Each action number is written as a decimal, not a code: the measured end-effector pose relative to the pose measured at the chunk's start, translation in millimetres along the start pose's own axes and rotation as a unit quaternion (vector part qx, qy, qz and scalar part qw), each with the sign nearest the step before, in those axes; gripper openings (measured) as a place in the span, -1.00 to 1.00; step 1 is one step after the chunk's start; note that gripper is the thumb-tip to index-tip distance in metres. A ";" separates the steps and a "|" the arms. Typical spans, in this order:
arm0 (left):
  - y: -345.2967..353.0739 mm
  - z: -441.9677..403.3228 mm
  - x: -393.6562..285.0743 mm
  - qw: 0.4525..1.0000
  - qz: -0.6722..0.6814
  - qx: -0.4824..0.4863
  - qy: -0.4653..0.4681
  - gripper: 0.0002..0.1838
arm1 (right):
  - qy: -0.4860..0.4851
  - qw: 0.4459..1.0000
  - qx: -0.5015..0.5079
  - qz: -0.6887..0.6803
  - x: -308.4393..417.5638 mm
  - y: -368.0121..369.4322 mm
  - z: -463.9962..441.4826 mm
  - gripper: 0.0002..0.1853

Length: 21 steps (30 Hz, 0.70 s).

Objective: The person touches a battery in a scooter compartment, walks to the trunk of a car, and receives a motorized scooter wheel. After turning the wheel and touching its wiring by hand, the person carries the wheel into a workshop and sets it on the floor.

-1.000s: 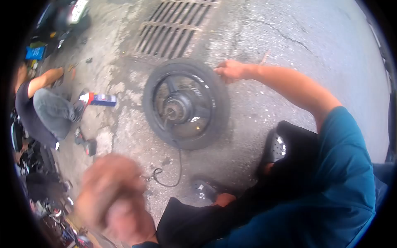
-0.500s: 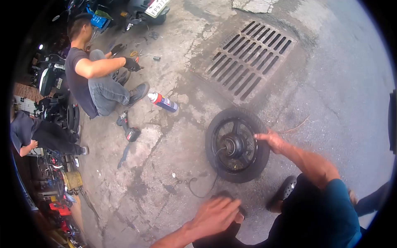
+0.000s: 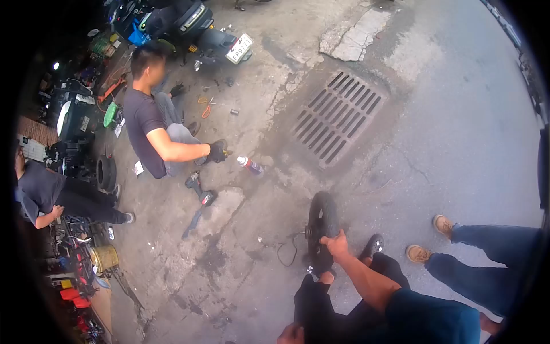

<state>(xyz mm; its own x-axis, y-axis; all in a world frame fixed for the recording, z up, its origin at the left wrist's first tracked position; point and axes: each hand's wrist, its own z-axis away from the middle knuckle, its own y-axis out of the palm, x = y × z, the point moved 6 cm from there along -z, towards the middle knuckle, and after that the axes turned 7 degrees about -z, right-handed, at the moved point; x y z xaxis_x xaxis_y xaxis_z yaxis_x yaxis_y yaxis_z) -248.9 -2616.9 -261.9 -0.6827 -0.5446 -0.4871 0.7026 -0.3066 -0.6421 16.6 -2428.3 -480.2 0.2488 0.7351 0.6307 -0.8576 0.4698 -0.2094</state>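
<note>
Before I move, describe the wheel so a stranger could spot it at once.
Find the big slotted drain grate in the pavement, then look below it in the picture. There the dark wheel shows nearly edge-on, with the camera wearer's right hand on it. Unlike the tyres at the far left, it has a thin cable looping on the ground beside it.

one held wheel [image 3: 322, 215], one drain grate [image 3: 338, 117], one spray can [image 3: 251, 165], one cordless tool [image 3: 200, 191], two tan shoes [image 3: 419, 254]
</note>
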 end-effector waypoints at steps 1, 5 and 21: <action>-4.1 8.5 -1.8 1.000 -0.004 -0.005 0.011 -0.76 | 0.013 0.999 0.015 -0.025 8.2 -13.6 23.9 -0.19; -9.7 7.2 -111.9 0.966 -0.144 0.044 0.211 -0.16 | 0.046 0.997 -0.059 0.013 76.1 -74.1 156.1 -0.22; -16.3 40.3 -285.9 0.940 -0.161 0.117 0.277 -0.32 | 0.113 0.967 0.035 -0.224 168.3 -149.9 277.0 -0.34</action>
<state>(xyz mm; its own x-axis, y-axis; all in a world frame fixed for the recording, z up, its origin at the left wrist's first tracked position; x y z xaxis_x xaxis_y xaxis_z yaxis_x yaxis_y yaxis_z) -57.1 -2487.6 -88.3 -0.8213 0.0760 -0.5654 0.4231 -0.5837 -0.6930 62.4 -2510.4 -135.7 0.6877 0.5579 0.4646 -0.6679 0.7370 0.1035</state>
